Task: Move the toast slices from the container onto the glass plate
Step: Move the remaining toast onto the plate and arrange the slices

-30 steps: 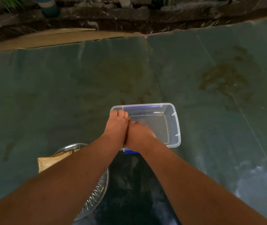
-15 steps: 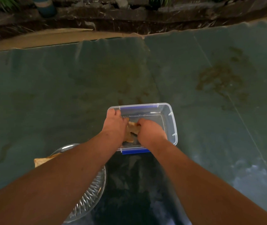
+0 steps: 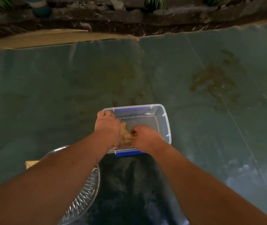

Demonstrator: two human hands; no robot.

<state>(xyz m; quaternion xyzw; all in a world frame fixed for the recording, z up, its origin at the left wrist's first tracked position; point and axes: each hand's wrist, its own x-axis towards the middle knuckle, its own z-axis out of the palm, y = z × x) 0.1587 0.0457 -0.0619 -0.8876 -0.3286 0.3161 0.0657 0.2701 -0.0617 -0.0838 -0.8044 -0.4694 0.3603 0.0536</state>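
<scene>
A clear plastic container [image 3: 166, 120] with blue clips sits on the green mat. Both my hands are inside its near left part. A golden toast slice [image 3: 126, 135] lies between them, mostly hidden. My left hand [image 3: 108, 127] covers its left side, fingers curled at the container's left rim. My right hand [image 3: 145, 137] pinches the slice's right edge. The glass plate [image 3: 87, 197] lies near left, largely under my left forearm. A toast slice [image 3: 32, 163] on the plate juts past its left rim.
The green mat [image 3: 48, 95] covers the ground, with brown stains at the right. A dark patch [image 3: 129, 184] lies just in front of the container. Soil, stones and plants run along the far edge.
My hands, pressed together a second ago, have parted inside the container, showing the toast slice between them. My right hand has moved right and taken hold of its edge.
</scene>
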